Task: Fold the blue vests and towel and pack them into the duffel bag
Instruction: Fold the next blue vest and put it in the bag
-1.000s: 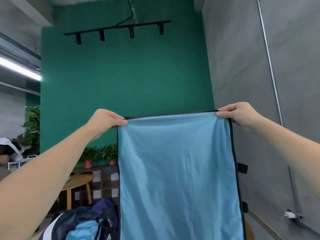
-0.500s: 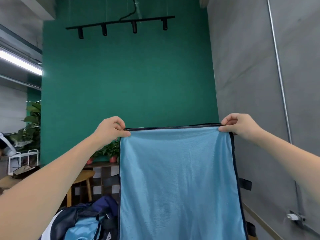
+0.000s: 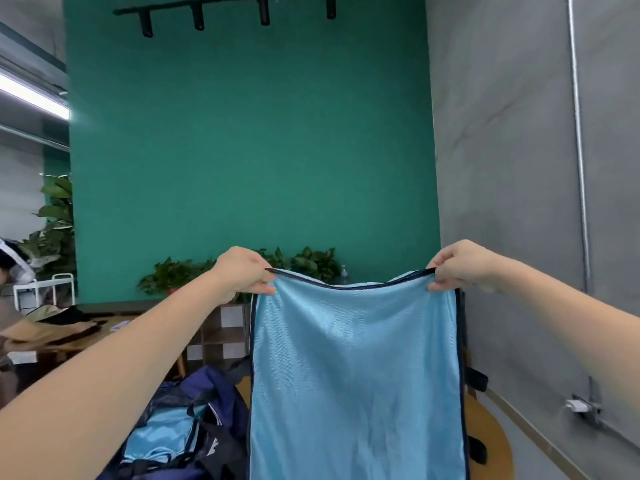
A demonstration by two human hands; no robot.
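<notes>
A light blue vest with dark navy trim hangs in front of me, held up in the air by its top edge. My left hand pinches the top left corner and my right hand pinches the top right corner. The top edge sags slightly between the hands. Below left sits the navy duffel bag, open, with light blue fabric showing inside. The vest hides part of the bag and the table.
A round wooden table lies under the vest at lower right. A grey wall stands close on the right, a green wall ahead with potted plants. Another person leans over a table at far left.
Both hands have lowered the vest and moved a little closer together, so its top edge now sags instead of being taut. The view has tilted down, showing more of the bag.
</notes>
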